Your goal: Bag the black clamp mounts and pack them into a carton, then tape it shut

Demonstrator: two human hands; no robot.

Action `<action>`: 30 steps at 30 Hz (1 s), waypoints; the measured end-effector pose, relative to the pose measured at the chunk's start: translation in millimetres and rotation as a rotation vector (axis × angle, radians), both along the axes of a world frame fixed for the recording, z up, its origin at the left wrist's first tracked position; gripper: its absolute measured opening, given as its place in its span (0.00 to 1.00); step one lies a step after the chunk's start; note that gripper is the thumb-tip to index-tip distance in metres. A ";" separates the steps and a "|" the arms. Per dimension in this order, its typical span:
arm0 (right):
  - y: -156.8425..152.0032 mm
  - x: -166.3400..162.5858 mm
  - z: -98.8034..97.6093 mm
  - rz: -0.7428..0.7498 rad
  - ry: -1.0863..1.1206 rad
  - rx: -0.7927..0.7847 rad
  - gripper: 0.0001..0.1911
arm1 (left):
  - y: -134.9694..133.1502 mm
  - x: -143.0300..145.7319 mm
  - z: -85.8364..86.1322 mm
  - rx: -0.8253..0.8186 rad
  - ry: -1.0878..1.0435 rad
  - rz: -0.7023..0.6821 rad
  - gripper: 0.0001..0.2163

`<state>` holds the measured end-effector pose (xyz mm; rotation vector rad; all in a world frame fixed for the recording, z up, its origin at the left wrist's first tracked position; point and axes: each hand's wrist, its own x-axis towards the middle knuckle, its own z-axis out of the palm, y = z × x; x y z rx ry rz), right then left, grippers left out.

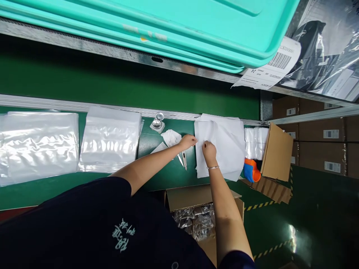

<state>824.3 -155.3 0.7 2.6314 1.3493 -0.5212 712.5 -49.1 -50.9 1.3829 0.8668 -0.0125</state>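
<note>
A loose pile of thin white sheets (228,149) lies on the green bench in front of me. At its left edge my left hand (188,141) is closed in a pinch, fingertips on the border of a white sheet. My right hand (209,151) is closed like a fist over the left part of the pile; what its fingers hold, if anything, is hidden. Left of the sheets lie a utility knife (184,160) and a crumpled white cloth or tissue (171,137). Behind them stands a small round metal-lidded container (157,123), its lid raised.
Two stacks of clear plastic bags (110,138) (42,142) lie left. At right are packed white bags (255,142), an orange-and-blue object (251,170) and cardboard (277,151). An open carton (187,198) of bagged items sits below the bench. Turquoise trays (196,33) overhang on a shelf.
</note>
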 end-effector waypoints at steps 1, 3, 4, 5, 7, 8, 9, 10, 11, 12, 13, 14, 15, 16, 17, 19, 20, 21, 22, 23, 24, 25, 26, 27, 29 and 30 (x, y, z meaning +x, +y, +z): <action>-0.5 0.6 0.2 -0.007 0.009 0.014 0.12 | -0.5 1.4 1.7 0.007 0.006 -0.011 0.06; -1.6 1.6 0.2 -0.019 0.025 0.046 0.12 | -2.1 5.0 5.1 0.017 0.017 -0.044 0.06; -2.2 1.9 0.2 -0.026 0.033 0.062 0.12 | -3.0 7.1 6.6 0.022 0.023 -0.063 0.07; -2.8 2.3 0.0 -0.033 0.041 0.079 0.12 | -4.1 9.3 7.8 0.028 0.030 -0.080 0.08; -4.2 2.9 -0.2 -0.045 0.057 0.115 0.11 | -6.2 13.9 9.5 0.044 0.046 -0.098 0.10; -5.0 3.3 -0.2 -0.049 0.065 0.133 0.11 | -6.9 15.9 9.8 0.053 0.055 -0.100 0.10; -5.8 3.7 0.0 -0.053 0.073 0.153 0.11 | -7.4 17.7 9.9 0.061 0.064 -0.097 0.10; -6.6 4.3 0.4 -0.057 0.081 0.172 0.11 | -7.5 19.0 9.7 0.066 0.071 -0.091 0.11; -7.5 4.9 1.0 -0.060 0.088 0.193 0.11 | -7.2 19.7 9.4 0.069 0.077 -0.082 0.11; -8.3 5.5 1.9 -0.063 0.094 0.213 0.11 | -6.7 19.8 9.1 0.071 0.081 -0.069 0.11; -9.2 6.3 3.0 -0.066 0.099 0.232 0.11 | -6.0 19.4 8.9 0.070 0.083 -0.051 0.11; -10.0 7.0 4.2 -0.071 0.102 0.251 0.11 | -5.4 18.4 9.0 0.070 0.082 -0.025 0.10; -10.8 7.7 5.5 -0.075 0.104 0.269 0.11 | -5.0 17.2 9.5 0.071 0.079 0.011 0.09; -11.6 8.3 6.9 -0.079 0.106 0.285 0.11 | -5.3 16.0 10.7 0.074 0.074 0.057 0.07; -12.5 8.7 8.2 -0.083 0.106 0.301 0.11 | -6.2 15.0 12.4 0.076 0.063 0.110 0.06; -14.8 8.6 10.9 -0.093 0.102 0.327 0.12 | -10.6 15.2 17.2 0.067 0.022 0.207 0.04; -16.2 8.1 12.4 -0.098 0.098 0.337 0.12 | -13.7 16.8 20.1 0.048 -0.009 0.241 0.05; -17.9 7.2 14.2 -0.103 0.091 0.344 0.12 | -17.2 19.4 22.9 0.017 -0.043 0.259 0.06; -19.7 6.2 16.4 -0.109 0.081 0.349 0.13 | -20.6 22.9 25.4 -0.023 -0.078 0.264 0.07; -21.5 5.0 18.8 -0.115 0.069 0.354 0.13 | -23.7 27.0 27.5 -0.068 -0.109 0.261 0.10; -23.0 3.9 21.2 -0.124 0.052 0.360 0.13 | -26.2 31.4 28.9 -0.113 -0.134 0.254 0.12; -24.0 3.0 23.5 -0.135 0.030 0.370 0.14 | -28.1 35.7 29.7 -0.156 -0.153 0.247 0.14; -24.4 2.5 25.3 -0.150 0.000 0.389 0.16 | -29.3 39.6 29.7 -0.194 -0.165 0.242 0.15; -24.0 2.4 26.2 -0.167 -0.037 0.413 0.19 | -30.1 42.9 29.2 -0.227 -0.172 0.242 0.14; -21.1 3.9 24.5 -0.208 -0.099 0.448 0.30 | -30.6 47.6 27.0 -0.279 -0.169 0.251 0.13; -19.1 5.3 22.0 -0.236 -0.113 0.452 0.34 | -30.6 49.0 25.7 -0.302 -0.160 0.257 0.12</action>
